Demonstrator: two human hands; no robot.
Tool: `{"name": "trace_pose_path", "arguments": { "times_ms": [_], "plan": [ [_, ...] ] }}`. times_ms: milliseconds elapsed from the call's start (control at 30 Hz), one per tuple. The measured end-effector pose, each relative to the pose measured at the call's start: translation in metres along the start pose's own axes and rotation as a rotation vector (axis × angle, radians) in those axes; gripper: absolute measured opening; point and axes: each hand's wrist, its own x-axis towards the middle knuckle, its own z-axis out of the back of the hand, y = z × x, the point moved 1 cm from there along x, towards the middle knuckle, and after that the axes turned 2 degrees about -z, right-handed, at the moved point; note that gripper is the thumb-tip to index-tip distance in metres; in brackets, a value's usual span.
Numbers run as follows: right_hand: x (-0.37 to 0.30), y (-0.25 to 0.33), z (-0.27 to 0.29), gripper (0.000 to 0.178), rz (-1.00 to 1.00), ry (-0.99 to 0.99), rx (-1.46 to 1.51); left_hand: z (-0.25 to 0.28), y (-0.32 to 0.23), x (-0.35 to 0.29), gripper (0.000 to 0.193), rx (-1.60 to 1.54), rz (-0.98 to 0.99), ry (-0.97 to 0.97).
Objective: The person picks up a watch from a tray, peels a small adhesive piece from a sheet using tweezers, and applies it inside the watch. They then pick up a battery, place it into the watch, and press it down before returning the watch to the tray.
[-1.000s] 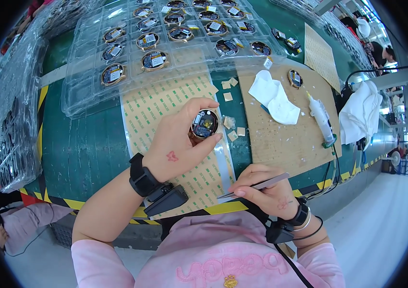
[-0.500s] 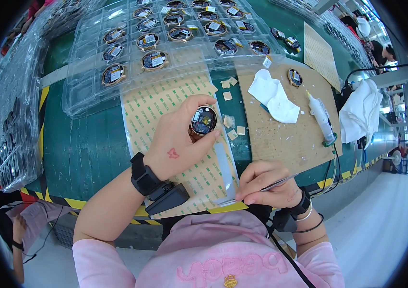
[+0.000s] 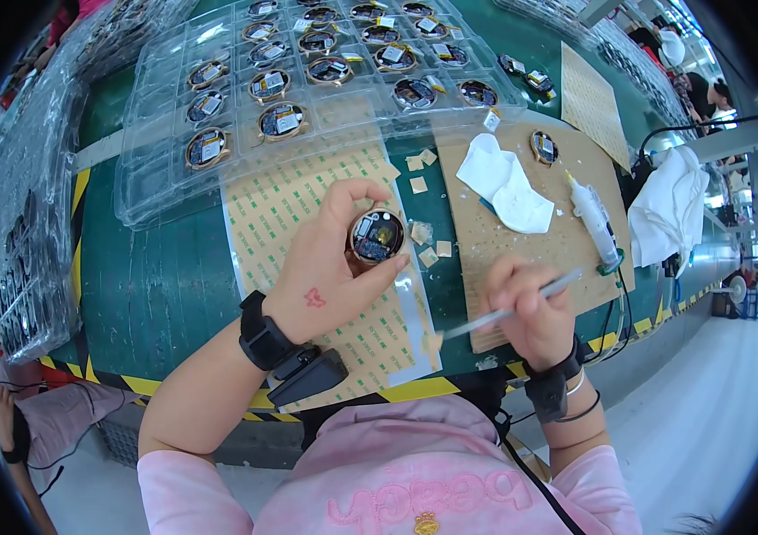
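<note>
My left hand (image 3: 316,272) grips a round watch case (image 3: 377,237) by its rim, its circuit board facing up. Below that hand lies a tan adhesive sheet (image 3: 276,214) with green print. In my right hand (image 3: 532,312), a pair of metal tweezers (image 3: 490,318) points left, slightly blurred by motion. A small tan adhesive piece (image 3: 432,342) shows at the tweezers' tip, above the sheet's right edge. Several small tan squares (image 3: 418,185) lie on the green table just right of the watch case.
A clear plastic tray (image 3: 156,147) with several round watch cases stands at the back. To the right, a brown board (image 3: 486,250) bears a white cloth (image 3: 508,187), a glue syringe (image 3: 594,218) and another watch case (image 3: 544,146). Stacked clear trays (image 3: 36,214) line the left.
My right hand has risen away from the sheet's lower right corner, with the tweezers lifted and a tan piece now at their tip. The left hand stays nearly still; the watch case is turned slightly.
</note>
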Motion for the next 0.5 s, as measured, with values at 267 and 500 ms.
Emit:
{"name": "trace_pose_path", "arguments": {
  "times_ms": [267, 500],
  "plan": [
    [0.047, 0.018, 0.008, 0.017, -0.017, -0.151, -0.228, 0.000, 0.000, 0.012, 0.062, -0.088, 0.018, 0.260],
    [0.063, 0.004, 0.025, 0.017, -0.062, -0.093, -0.316, 0.001, 0.006, 0.027, 0.060, 0.035, -0.023, 0.358]
  ]
}}
